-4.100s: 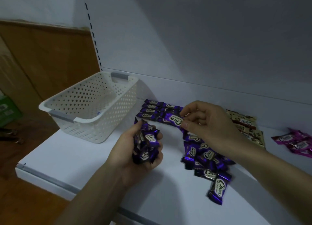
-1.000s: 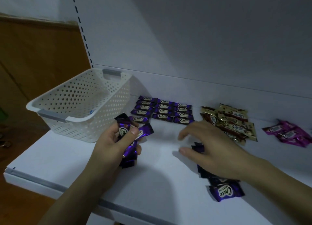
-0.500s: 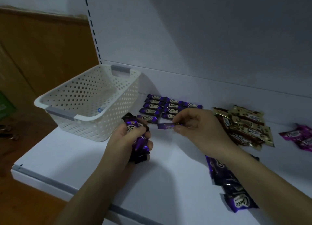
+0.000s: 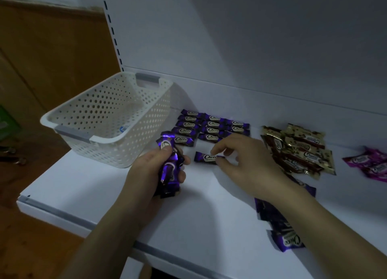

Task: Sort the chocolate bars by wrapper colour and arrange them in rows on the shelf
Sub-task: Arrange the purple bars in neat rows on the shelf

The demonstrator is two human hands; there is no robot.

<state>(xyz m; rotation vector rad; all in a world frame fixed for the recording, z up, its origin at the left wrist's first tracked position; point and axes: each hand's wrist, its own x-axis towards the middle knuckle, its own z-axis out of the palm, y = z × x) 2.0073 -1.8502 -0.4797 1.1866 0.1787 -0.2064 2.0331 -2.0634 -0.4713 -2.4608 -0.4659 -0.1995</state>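
1. White flat shelf board (image 4: 209, 215) with a grey front strip, filling the lower centre of the frame. All stock lies on it.
2. White perforated plastic basket (image 4: 129, 151) with grey handles, left of centre, upright on the shelf's left end.
3. Rows of purple foil-wrapped chocolate bars (image 4: 212, 124), centre, near the back panel and just right of the basket. They lie flat, labels up, in three columns, with neighbours touching.
4. Single purple-wrapped bar (image 4: 204, 157), level, just below the rows and apart from them. The right hand (image 4: 249, 165) pinches its right end between thumb and forefinger, with the other fingers curled.
5. Fistful of purple-wrapped bars (image 4: 169, 169), held on end in the left hand (image 4: 150, 171). The fingers are wrapped round it and the thumb is on top. It sits just beside the basket's near corner.
6. Loose purple-wrapped bars (image 4: 287, 239), lower right, partly hidden under the right forearm.
7. Heap of gold-and-brown wrapped bars (image 4: 301, 153), right of centre, overlapping, not in rows.
8. Magenta-wrapped bars (image 4: 374, 165), right edge, blurred.
9. Brown wooden panel (image 4: 52, 58), upper left, beyond the shelf.
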